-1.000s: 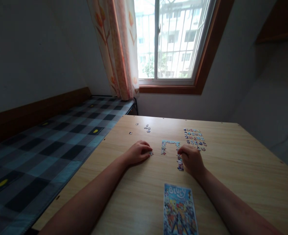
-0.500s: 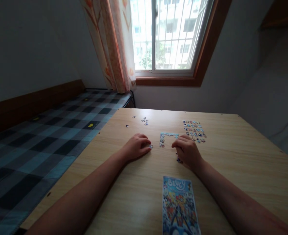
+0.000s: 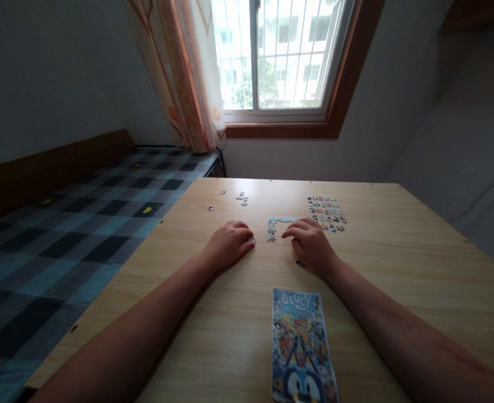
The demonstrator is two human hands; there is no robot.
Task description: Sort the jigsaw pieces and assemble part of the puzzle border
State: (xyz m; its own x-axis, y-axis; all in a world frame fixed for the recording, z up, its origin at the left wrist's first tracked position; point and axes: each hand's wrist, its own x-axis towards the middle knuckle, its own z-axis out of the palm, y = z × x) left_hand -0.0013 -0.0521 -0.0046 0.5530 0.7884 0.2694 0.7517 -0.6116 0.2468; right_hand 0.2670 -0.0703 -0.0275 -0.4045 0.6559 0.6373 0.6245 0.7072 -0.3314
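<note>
A partly joined jigsaw puzzle (image 3: 271,230) lies on the wooden table, with a left column and a top row showing. Just left of it, my left hand (image 3: 230,244) rests on the tabletop, thumb and fingers closed around a small puzzle piece (image 3: 252,239). My right hand (image 3: 309,245) hovers over the puzzle's right part and hides it. Its forefinger reaches out toward the left column, apart from the thumb, and I see nothing between them. Below that palm a dark bit of puzzle (image 3: 299,263) peeks out.
Rows of loose pieces (image 3: 326,212) lie beyond my right hand. Several more pieces (image 3: 242,199) are scattered at the far left. A Bluey picture sheet (image 3: 301,341) lies between my forearms. A checked bed (image 3: 104,207) borders the table (image 3: 213,347) on the left.
The whole view has shifted slightly. My right hand has moved a little left over the puzzle, covering more of its top right. My left hand stays at its piece.
</note>
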